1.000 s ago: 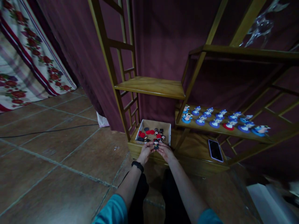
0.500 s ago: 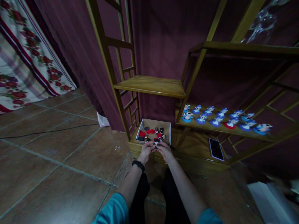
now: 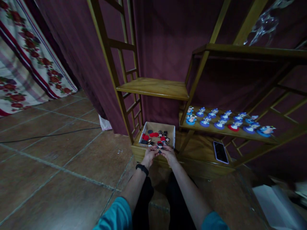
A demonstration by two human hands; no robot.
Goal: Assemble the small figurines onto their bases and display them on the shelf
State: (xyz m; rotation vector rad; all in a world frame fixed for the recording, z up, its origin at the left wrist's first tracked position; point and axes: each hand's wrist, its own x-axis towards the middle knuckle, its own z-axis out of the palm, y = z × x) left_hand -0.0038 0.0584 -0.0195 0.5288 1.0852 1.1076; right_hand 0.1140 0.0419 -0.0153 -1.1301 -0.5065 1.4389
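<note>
A small dark-haired figurine (image 3: 160,146) in black and red is pinched between the fingertips of both hands. My left hand (image 3: 151,154) grips it from the left, a dark band round the wrist. From the other side my right hand (image 3: 169,154) closes on it. Just beyond the fingers stands a shallow open cardboard box (image 3: 171,131). Inside lie several similar figurines (image 3: 167,140) along with red discs (image 3: 155,134) and a dark disc (image 3: 150,131). The figurine's lower part is partly covered by my fingers.
The box rests on the low wooden shelf unit (image 3: 199,150). A phone (image 3: 220,152) lies on it to the right. Several blue and white figurines (image 3: 219,123) stand in two rows on the shelf above. A bare wooden shelf (image 3: 153,88) overhangs the box. A cable (image 3: 52,135) crosses the tiled floor.
The view has shifted very slightly. Both hands stay at the same place in front of the box, still holding the figurine.
</note>
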